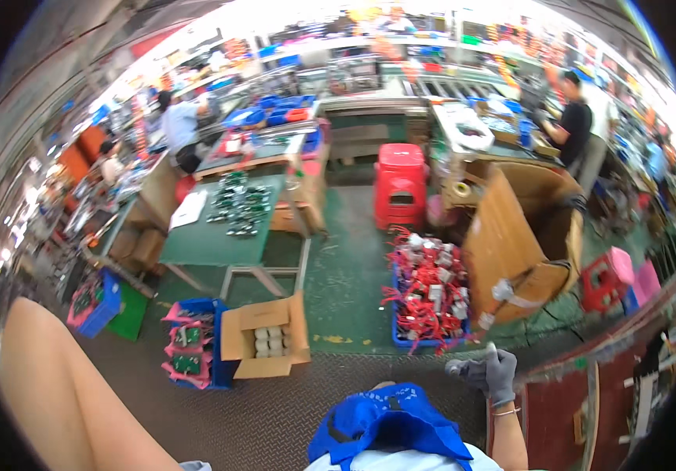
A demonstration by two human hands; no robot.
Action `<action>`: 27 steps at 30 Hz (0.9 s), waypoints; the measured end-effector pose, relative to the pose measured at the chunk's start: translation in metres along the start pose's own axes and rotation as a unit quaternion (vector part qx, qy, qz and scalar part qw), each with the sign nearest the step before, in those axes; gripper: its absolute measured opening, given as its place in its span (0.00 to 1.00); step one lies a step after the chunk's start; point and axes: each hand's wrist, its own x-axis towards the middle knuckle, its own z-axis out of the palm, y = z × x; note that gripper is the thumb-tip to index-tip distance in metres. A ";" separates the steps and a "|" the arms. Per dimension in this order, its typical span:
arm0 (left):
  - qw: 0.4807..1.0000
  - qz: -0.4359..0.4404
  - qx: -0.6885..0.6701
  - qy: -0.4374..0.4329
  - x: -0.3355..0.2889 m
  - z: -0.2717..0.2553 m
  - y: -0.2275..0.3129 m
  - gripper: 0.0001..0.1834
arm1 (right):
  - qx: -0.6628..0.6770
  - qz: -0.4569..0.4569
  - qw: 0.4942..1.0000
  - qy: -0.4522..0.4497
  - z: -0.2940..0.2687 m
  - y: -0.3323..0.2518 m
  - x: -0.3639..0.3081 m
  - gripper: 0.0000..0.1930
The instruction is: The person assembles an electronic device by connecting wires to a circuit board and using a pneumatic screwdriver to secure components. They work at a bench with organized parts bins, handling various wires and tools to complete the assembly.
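My right hand (493, 374), in a grey glove with a bracelet at the wrist, hovers at the lower right. Its thumb points up and its fingers stretch to the left, apart from it; I can make out nothing held. Just beyond it stands a blue crate (428, 342) heaped with red wires and white connectors (431, 286). My bent left arm (63, 385) fills the lower left, and its hand lies outside the picture. A blue apron (389, 416) covers my front.
An open carton (304, 357) of white cylindrical parts stands beside a blue crate (219, 369) of green circuit boards. A green table (220, 250) carries more boards. A tall carton (495, 243), red stools (401, 184) and co-workers (573, 122) at benches are around.
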 end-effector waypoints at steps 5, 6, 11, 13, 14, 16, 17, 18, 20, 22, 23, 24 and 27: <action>0.994 -0.099 -0.036 -0.012 -0.109 -0.007 0.025 0.22 | 0.001 -0.001 0.984 -0.177 0.066 -0.055 0.021 0.25; 0.994 -0.107 -0.037 -0.001 -0.126 -0.008 0.031 0.22 | 0.005 -0.016 0.980 -0.199 0.077 -0.061 0.019 0.25; 0.994 -0.038 -0.015 0.098 -0.147 -0.046 0.069 0.23 | -0.029 -0.111 0.957 -0.267 0.120 -0.077 0.020 0.24; 0.984 0.066 0.001 0.164 -0.107 -0.076 0.096 0.23 | -0.057 -0.135 0.954 -0.261 0.132 -0.052 0.030 0.22; 0.970 0.138 -0.002 0.199 -0.076 -0.093 0.112 0.23 | -0.049 -0.097 0.960 -0.259 0.126 -0.055 0.029 0.24; 0.921 0.279 0.011 0.273 -0.021 -0.113 0.163 0.23 | -0.056 -0.112 0.963 -0.237 0.116 -0.058 0.042 0.26; 0.892 0.343 0.031 0.292 0.007 -0.123 0.199 0.23 | -0.064 -0.151 0.964 -0.208 0.106 -0.044 0.044 0.26; 0.862 0.410 0.055 0.291 0.037 -0.133 0.234 0.24 | -0.028 -0.068 0.976 -0.207 0.092 -0.047 0.041 0.24; 0.800 0.531 0.134 0.245 0.086 -0.143 0.310 0.24 | 0.033 -0.021 0.981 -0.189 0.067 -0.045 0.032 0.22; 0.746 0.587 0.260 0.177 0.098 -0.133 0.371 0.24 | 0.049 -0.067 0.981 -0.174 0.055 -0.036 0.023 0.23; 0.718 0.597 0.328 0.146 0.096 -0.129 0.385 0.24 | 0.033 -0.073 0.984 -0.159 0.063 -0.025 0.028 0.23; 0.693 0.600 0.380 0.121 0.089 -0.131 0.399 0.24 | 0.013 -0.067 0.985 -0.158 0.072 -0.013 0.032 0.23; 0.623 0.648 0.412 0.149 0.073 -0.157 0.389 0.25 | -0.025 -0.006 0.990 -0.137 0.083 0.042 0.031 0.24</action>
